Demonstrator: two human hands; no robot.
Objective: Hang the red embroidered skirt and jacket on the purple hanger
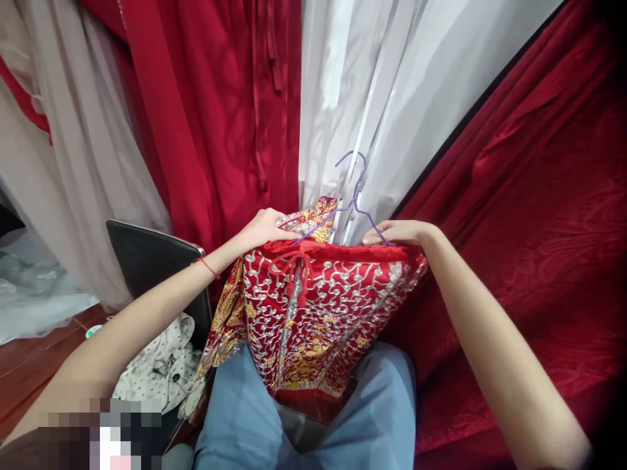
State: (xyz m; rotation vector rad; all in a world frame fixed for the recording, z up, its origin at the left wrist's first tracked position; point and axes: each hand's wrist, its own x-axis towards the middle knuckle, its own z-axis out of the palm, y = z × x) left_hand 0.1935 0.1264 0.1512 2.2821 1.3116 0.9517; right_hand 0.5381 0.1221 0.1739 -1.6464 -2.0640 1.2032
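A red skirt (323, 320) with silver and gold embroidery hangs upright between my knees, a tied red cord at its waistband and fringe along its lower edge. A purple wire hanger (360, 189) rises out of the waist opening, its lower part hidden inside. My left hand (267, 230) is closed on the waistband's left end, thumb along the top edge. At the right end my right hand (399, 232) grips the waistband beside the hanger's arm, some fingers hidden behind cloth. More embroidered red and gold fabric (228, 320) shows behind the skirt on the left.
Long red cloth (210, 98), white cloth (333, 78) and pale sheer cloth (98, 130) hang ahead. Dark red patterned fabric (539, 228) fills the right. A black chair (151, 261) stands left, with dotted white cloth (161, 365) on it. Clear plastic (39, 281) lies at far left.
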